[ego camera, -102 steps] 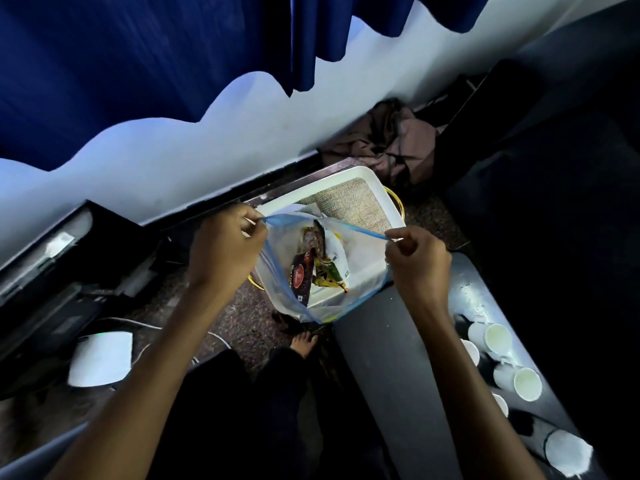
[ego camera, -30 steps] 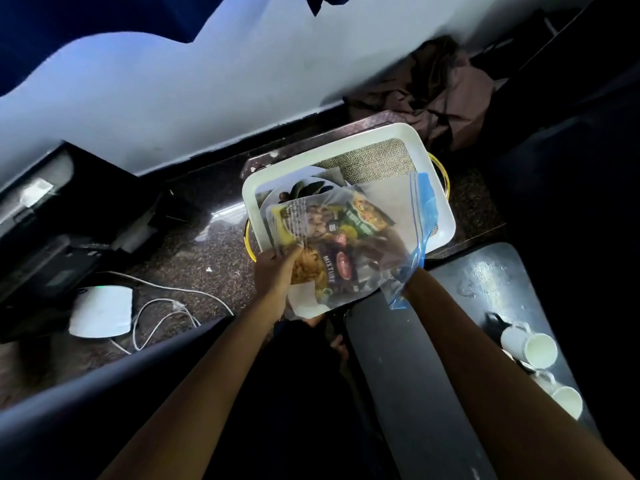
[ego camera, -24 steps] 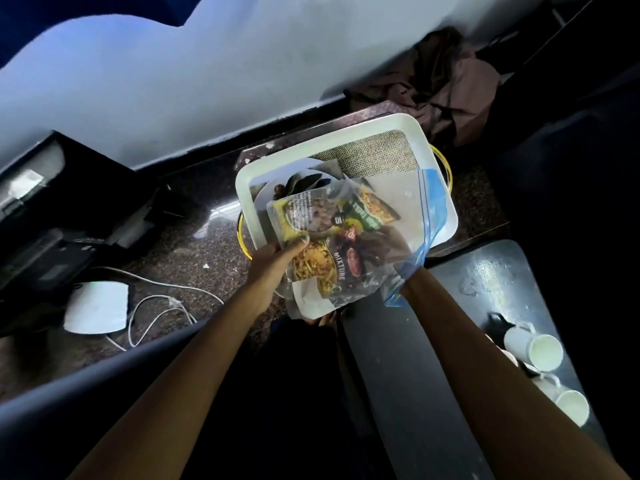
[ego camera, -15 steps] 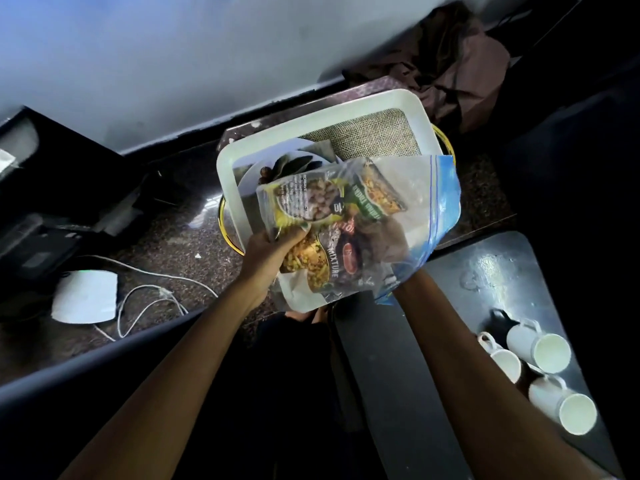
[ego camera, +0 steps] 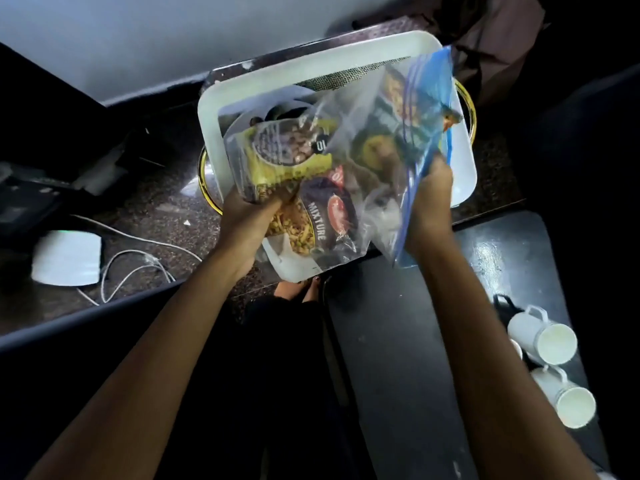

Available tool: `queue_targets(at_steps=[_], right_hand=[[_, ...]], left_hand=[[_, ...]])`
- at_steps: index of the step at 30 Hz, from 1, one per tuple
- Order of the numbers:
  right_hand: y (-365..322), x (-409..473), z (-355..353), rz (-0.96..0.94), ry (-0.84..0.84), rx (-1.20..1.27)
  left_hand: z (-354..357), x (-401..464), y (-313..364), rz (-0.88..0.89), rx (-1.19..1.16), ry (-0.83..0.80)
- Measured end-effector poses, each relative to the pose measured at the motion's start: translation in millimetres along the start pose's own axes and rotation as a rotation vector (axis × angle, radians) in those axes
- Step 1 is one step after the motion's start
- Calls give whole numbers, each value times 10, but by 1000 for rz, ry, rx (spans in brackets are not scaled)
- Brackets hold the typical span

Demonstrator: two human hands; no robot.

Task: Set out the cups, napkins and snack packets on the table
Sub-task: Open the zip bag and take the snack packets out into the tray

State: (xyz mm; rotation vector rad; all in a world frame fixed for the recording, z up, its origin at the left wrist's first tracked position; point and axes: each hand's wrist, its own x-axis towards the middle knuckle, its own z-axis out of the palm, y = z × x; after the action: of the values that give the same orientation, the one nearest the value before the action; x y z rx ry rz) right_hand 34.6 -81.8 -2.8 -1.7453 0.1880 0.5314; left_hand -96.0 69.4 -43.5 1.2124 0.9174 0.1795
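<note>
A clear zip bag with a blue rim (ego camera: 360, 140) hangs over a white tray (ego camera: 242, 81), stuffed with several snack packets. My left hand (ego camera: 249, 216) grips the bag's lower left corner, around a yellow peanut packet (ego camera: 287, 150). A dark packet marked MIXTURE (ego camera: 322, 220) lies beside it inside the bag. My right hand (ego camera: 431, 199) holds the bag's blue zip edge on the right. Two white cups (ego camera: 540, 337) (ego camera: 568, 400) lie on their sides on the dark table (ego camera: 398, 341) at the lower right. No napkins are clearly visible.
The tray rests on a yellow-rimmed stand (ego camera: 204, 181) on a speckled floor. A white device (ego camera: 65, 258) with a white cable (ego camera: 131, 268) lies to the left. Brown cloth (ego camera: 498, 36) is heaped behind the tray. My foot (ego camera: 294, 289) shows beneath the bag.
My right hand has come out of the bag and now holds its blue zip edge from outside. The bag is lifted and twisted. My view has tilted down, showing more of the table.
</note>
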Motion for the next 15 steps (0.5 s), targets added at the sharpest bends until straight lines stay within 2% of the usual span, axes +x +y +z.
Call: queue_targets(at_steps=[3,8,11,15], right_hand=[[-246,-21,-152,-138,-47,41],[-443,87,-538,-316,165,90],[-267,255,-658,-238,215,-46],[205,388,-633,-138,93,-332]], left_hand=[[-68,-34,54,52,-50,7],[-335,-5,95,4,-99,106],[-452,13,84,3,-106,189],[-520,5,52,8,-88,227]])
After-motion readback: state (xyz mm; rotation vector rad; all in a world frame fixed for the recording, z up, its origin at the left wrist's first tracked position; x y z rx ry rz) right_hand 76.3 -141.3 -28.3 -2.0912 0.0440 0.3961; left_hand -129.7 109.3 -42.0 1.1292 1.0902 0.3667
